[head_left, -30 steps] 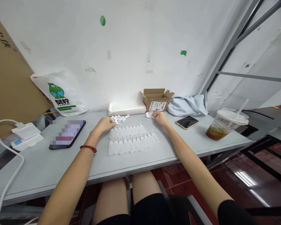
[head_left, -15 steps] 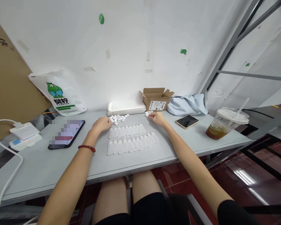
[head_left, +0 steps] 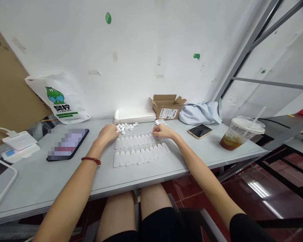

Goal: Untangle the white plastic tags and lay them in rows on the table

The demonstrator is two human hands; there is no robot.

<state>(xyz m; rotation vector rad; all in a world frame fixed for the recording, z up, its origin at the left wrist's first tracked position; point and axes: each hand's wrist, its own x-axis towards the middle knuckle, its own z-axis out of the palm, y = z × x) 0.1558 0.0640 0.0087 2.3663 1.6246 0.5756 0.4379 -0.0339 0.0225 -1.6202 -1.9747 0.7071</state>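
Two rows of frosted white tags with thin loops lie flat on the table, a back row [head_left: 133,140] and a front row [head_left: 138,156]. At the right end of the back row, my right hand [head_left: 164,131] is closed in a pinch on a white tag, its fingertips partly covering it. My left hand [head_left: 109,133] rests with curled fingers against the left side of a pile of small white caps [head_left: 126,127]; what its fingertips hold, if anything, is hidden. Just behind my right hand lies a small bunch of white looped pieces [head_left: 161,121].
Behind the caps lies a flat white stack [head_left: 136,116], beside an open cardboard box [head_left: 166,107] and a pale blue cloth bag [head_left: 200,113]. Phones lie left [head_left: 68,144] and right [head_left: 199,131]. A drink cup [head_left: 241,132] stands near the right end; a white plastic bag [head_left: 58,101] leans back left.
My right hand has moved left and toward me, from the bunch of white looped pieces to the right end of the back row. My left hand stays by the caps.
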